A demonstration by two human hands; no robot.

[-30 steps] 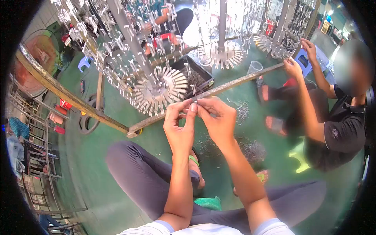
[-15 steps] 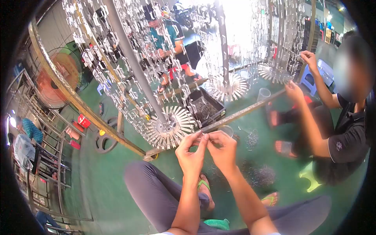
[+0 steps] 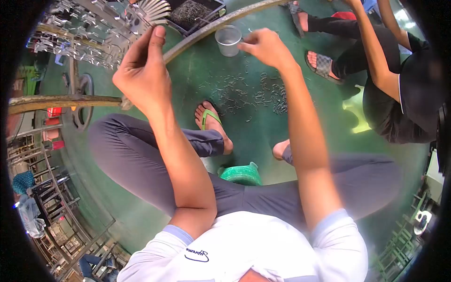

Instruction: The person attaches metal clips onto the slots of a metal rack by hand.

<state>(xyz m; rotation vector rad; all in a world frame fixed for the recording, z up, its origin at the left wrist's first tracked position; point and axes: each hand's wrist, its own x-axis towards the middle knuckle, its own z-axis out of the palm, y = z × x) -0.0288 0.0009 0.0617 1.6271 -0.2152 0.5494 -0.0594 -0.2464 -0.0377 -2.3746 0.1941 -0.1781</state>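
My left hand [image 3: 146, 70] is raised beside the radial metal disc [image 3: 152, 13] and the hanging strands of small metal pieces [image 3: 75, 37]. Its thumb and forefinger are pinched together, and anything between them is too small to make out. Over the floor, my right hand [image 3: 265, 46] has its thumb and fingertips close together at the rim of a clear plastic cup [image 3: 229, 40]. Whether it holds anything is not visible. Below the cup, small metal hooks [image 3: 272, 94] lie scattered on the green floor.
A black crate [image 3: 190, 16] of small metal parts stands behind the metal frame bar [image 3: 221, 21]. At the right sits a co-worker [image 3: 399, 80] near a light green stool [image 3: 359, 110]. A green stool [image 3: 242, 174] is between my legs. Metal racks [image 3: 51, 188] stand at left.
The view has tilted down. My hands, together before, have parted: the left is by the disc and strands, the right by the cup.
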